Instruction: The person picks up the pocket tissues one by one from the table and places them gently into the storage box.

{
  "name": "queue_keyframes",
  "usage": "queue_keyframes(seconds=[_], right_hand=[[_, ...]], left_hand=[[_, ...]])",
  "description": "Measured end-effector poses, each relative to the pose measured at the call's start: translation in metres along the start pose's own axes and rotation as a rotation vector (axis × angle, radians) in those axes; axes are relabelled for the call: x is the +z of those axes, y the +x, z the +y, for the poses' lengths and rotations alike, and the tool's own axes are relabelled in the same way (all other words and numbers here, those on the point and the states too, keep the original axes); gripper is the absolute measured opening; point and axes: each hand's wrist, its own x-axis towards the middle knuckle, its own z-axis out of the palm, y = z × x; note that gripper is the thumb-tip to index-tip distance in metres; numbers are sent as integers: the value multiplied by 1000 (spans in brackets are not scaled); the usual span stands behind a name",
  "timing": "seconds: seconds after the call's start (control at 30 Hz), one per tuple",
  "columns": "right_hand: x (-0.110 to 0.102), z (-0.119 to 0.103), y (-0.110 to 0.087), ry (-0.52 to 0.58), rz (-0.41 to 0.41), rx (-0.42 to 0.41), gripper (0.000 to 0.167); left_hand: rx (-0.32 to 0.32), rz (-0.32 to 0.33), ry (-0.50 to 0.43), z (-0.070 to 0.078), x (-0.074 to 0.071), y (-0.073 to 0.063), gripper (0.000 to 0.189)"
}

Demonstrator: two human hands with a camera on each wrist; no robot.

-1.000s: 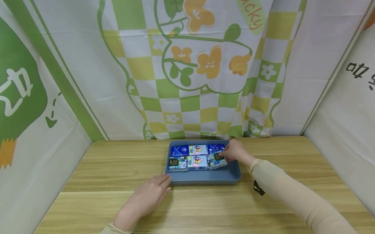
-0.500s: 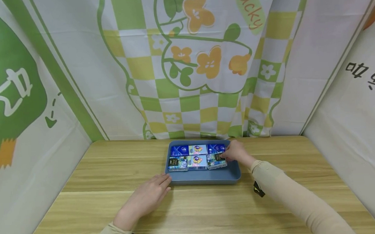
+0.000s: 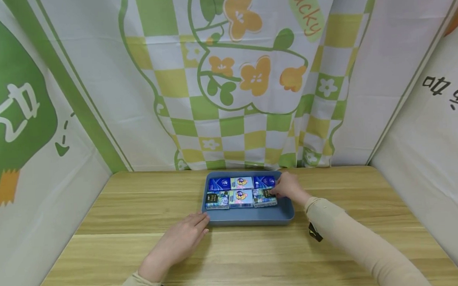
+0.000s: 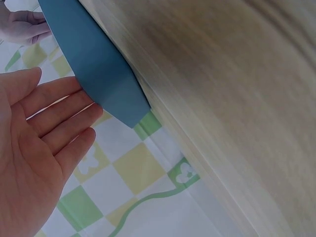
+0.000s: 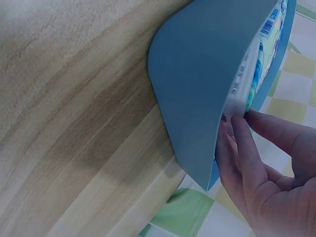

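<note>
A blue-grey tray (image 3: 252, 222) stands on the wooden table, with tissue packs set in two rows inside it. My right hand (image 3: 289, 186) pinches the right end of a dark floral tissue pack (image 3: 264, 198) in the front row. In the right wrist view, thumb and fingers of the right hand (image 5: 271, 168) meet at the corner of that pack (image 5: 242, 84). My left hand (image 3: 181, 238) rests its straight fingertips against the tray's front left corner. The left wrist view shows the left hand's (image 4: 44, 128) extended fingers touching the outer wall of the tray (image 4: 103, 74).
Beside the held pack lie a cartoon-print pack (image 3: 241, 198) and another dark floral pack (image 3: 217, 200). Behind them sit dark blue packs (image 3: 220, 184) and a second cartoon pack (image 3: 241, 183). A patterned curtain (image 3: 236, 129) hangs right behind the wooden table (image 3: 146, 199).
The dark floral pack in my right hand has turned from a slant to lie straight in line with the front row. My left hand and the tray have stayed put.
</note>
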Motion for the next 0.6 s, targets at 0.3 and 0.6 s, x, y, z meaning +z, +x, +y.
queue_keyframes(seconds=[0.3,0.6], right_hand=[[4,2,0,-56,18,-24,16],[4,2,0,-43,21,-29,15]], left_hand=[[0,-1,3,0,1,-1,37],[9,17,9,0,1,-2,37]])
